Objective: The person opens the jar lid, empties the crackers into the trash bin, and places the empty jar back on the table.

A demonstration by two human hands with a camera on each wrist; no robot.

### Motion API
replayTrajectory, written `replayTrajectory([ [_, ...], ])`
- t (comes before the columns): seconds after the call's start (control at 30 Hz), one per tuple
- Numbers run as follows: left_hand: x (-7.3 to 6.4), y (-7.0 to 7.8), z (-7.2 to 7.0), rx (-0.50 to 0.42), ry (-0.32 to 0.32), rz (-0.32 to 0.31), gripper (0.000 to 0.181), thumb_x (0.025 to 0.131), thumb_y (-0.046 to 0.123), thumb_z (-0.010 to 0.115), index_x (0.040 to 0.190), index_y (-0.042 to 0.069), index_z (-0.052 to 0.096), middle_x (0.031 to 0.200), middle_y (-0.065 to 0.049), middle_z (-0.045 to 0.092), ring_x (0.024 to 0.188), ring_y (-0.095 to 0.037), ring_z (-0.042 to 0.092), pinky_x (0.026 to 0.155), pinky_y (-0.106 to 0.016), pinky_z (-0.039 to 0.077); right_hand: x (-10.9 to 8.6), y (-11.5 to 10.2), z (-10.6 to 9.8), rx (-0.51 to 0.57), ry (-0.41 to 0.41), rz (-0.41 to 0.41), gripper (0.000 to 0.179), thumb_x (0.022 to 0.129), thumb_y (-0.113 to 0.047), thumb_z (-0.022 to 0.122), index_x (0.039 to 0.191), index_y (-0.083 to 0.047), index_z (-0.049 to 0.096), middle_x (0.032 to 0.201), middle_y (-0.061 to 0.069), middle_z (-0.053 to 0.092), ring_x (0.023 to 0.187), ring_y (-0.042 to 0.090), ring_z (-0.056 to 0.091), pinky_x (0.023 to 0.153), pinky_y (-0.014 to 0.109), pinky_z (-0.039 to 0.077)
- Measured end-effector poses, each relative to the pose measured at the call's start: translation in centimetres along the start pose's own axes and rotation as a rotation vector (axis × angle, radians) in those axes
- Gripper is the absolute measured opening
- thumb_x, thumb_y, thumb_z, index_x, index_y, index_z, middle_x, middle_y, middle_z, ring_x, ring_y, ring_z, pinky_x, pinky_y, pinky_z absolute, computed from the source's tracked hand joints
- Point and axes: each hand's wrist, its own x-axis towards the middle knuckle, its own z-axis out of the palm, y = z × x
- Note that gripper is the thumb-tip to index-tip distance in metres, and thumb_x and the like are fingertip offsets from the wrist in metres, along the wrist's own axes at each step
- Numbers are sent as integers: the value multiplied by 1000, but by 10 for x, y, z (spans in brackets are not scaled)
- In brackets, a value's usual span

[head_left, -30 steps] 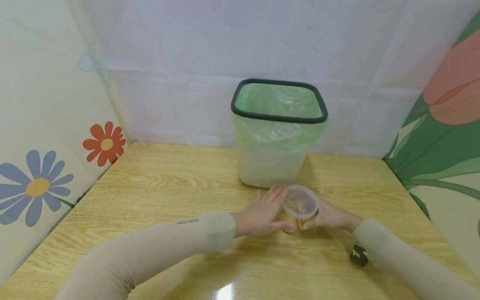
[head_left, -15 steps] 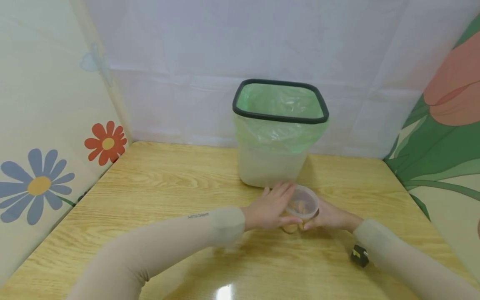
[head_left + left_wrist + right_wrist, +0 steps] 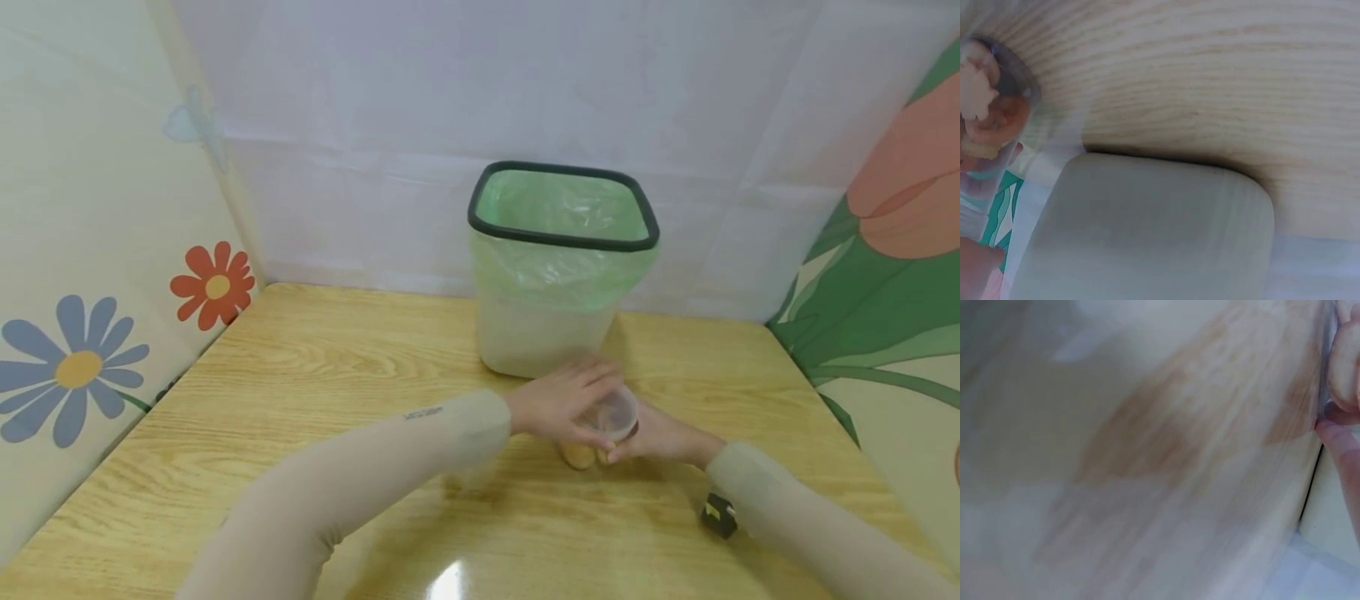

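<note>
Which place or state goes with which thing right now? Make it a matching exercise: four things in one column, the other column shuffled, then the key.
Things
1. Round clear plastic container
2. Pale bin with a black rim
3. Small black object with a yellow mark
4. Red-petalled flower print

Places or states
A. On the left-hand wall covering
B. Lined with a green bag
C. Between the left hand and the right hand
D. On the table, close beside the right sleeve

Pairs: 1-C, 2-B, 3-D, 4-A
</note>
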Motion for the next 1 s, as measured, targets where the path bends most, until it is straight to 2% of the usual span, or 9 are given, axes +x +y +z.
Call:
replayTrajectory([
  [0.17, 9, -4, -6, 7, -55, 76, 82, 90, 50, 64, 151, 6, 32, 157, -13, 27, 147, -29, 10, 118, -34, 4, -1, 0, -1, -9, -19, 6, 84, 74, -3, 81, 137, 16, 29, 122, 23, 54, 107, 14, 56, 92, 26, 46],
  [0.27, 13, -6, -8, -10, -84, 102, 78, 91, 49, 64, 151, 9, 34, 157, -11, 27, 147, -30, 7, 118, -34, 4, 0, 1, -2, -29, -17, -9, 80, 73, -4, 81, 135, 14, 34, 120, 18, 56, 105, 13, 57, 91, 25, 46],
  [0.37, 15, -9, -9, -51, -113, 120, 74, 91, 48, 64, 150, 12, 37, 158, -9, 26, 148, -29, 5, 118, -33, 3, 1, 1, -2, -58, -21, -38, 67, 73, -4, 81, 128, 9, 44, 114, 14, 57, 102, 13, 57, 89, 28, 47],
  [0.47, 16, -11, -11, -74, -146, 133, 70, 92, 48, 63, 150, 17, 40, 159, -5, 24, 148, -27, 3, 118, -32, 1, 0, 1, -3, -78, -24, -30, 62, 74, -4, 80, 125, 6, 48, 115, 15, 55, 102, 15, 56, 87, 30, 48],
  [0.63, 18, -12, -12, -81, -165, 178, 66, 91, 47, 63, 149, 22, 42, 159, -6, 24, 147, -29, 3, 118, -35, 3, -3, -1, -2, -118, -12, 22, 83, 75, -8, 81, 141, 11, 34, 135, 31, 40, 117, 30, 48, 95, 33, 45],
  [0.7, 18, -13, -12, -82, -163, 198, 66, 91, 46, 64, 148, 21, 43, 158, -8, 26, 147, -30, 5, 118, -35, 4, -4, -1, -2, -141, -7, 27, 91, 75, -9, 81, 145, 12, 26, 142, 34, 32, 123, 37, 42, 99, 36, 42],
  [0.77, 19, -13, -12, -82, -162, 208, 66, 91, 46, 65, 148, 20, 43, 158, -10, 27, 147, -31, 7, 118, -34, 3, -5, -1, -3, -155, -5, 29, 95, 74, -10, 81, 145, 14, 23, 143, 35, 30, 124, 40, 41, 100, 35, 40],
  [0.83, 19, -13, -11, -84, -158, 212, 66, 91, 45, 65, 148, 20, 43, 157, -10, 28, 147, -30, 8, 118, -32, 3, -5, -1, -3, -154, -3, 28, 93, 74, -10, 81, 144, 15, 24, 141, 35, 32, 122, 37, 43, 100, 32, 40],
  [1.0, 21, -15, -7, -62, -129, 239, 65, 91, 45, 64, 147, 18, 45, 156, -10, 30, 146, -25, 17, 117, -29, 2, -4, 1, -4, -125, -14, 5, 86, 75, -7, 80, 140, 16, 29, 133, 33, 40, 113, 17, 50, 93, 26, 44],
])
